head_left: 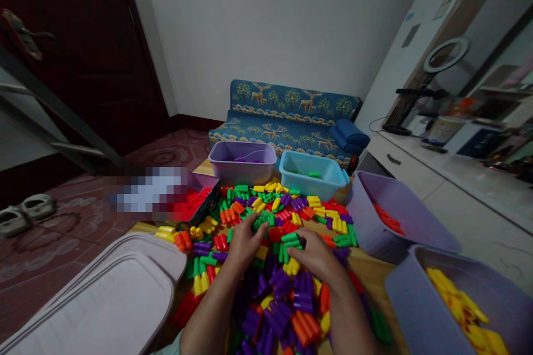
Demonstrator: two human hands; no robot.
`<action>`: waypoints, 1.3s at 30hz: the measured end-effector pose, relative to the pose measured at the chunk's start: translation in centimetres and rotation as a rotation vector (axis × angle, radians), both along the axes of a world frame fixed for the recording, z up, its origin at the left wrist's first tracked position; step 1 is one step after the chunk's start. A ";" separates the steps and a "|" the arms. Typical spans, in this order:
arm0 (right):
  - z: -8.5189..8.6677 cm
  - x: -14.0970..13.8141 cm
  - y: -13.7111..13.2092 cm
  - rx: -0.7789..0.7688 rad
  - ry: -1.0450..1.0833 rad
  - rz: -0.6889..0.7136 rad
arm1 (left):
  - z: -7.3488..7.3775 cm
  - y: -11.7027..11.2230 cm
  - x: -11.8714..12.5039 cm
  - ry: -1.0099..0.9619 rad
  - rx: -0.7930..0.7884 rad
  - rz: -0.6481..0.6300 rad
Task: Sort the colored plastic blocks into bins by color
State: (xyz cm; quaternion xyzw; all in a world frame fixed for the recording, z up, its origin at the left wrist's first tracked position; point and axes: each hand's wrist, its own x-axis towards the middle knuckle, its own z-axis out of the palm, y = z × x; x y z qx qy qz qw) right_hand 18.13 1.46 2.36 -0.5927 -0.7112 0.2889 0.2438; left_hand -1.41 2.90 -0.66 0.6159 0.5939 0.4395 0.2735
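Purple blocks [277, 316] lay nearest you. Your left hand [245, 241] and right hand [316, 255] rested on the mixed pile [291, 205], right fingers spread flat, left grip unclear. 4 bins [244, 147] held only a few sorted pieces; most lay unsorted.

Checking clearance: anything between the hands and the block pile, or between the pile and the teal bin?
Nothing visible. The left hand and right hand lie directly on the block pile. The teal bin stands open at the pile's far edge; only loose blocks lie between it and the hands.
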 end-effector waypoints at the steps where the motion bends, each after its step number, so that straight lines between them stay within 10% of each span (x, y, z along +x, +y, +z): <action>1: 0.1 -0.3 -0.3 -0.001 -0.020 0.020 | 0.1 0.0 0.0 0.007 -0.002 -0.001; 11: 1.2 -3.0 -1.5 0.008 -0.318 0.052 | -0.3 -0.1 0.2 0.027 0.005 -0.027; 39: -1.0 -6.2 -1.3 0.066 -0.293 -0.008 | -0.4 0.0 -0.2 0.092 0.025 0.004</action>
